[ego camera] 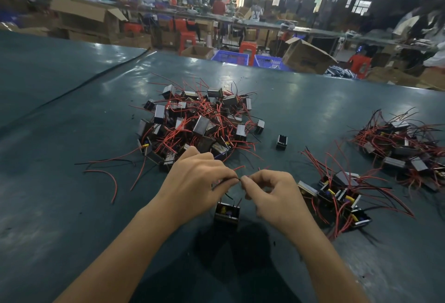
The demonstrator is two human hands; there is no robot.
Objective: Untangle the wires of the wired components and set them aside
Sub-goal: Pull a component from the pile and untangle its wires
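The fingers of the left hand and of the right hand meet tip to tip. Each hand pinches a thin wire end, likely to draw the leads apart. They belong to one component just below the hands; whether it hangs or rests on the worktop I cannot tell. Holding it close to the body keeps it apart from the tangled pile ahead. To the right lie two looser groups, seemingly those already set aside. Nothing here sits in a container. Blue crates and an open cardboard box stand beyond the far edge, contents not visible.
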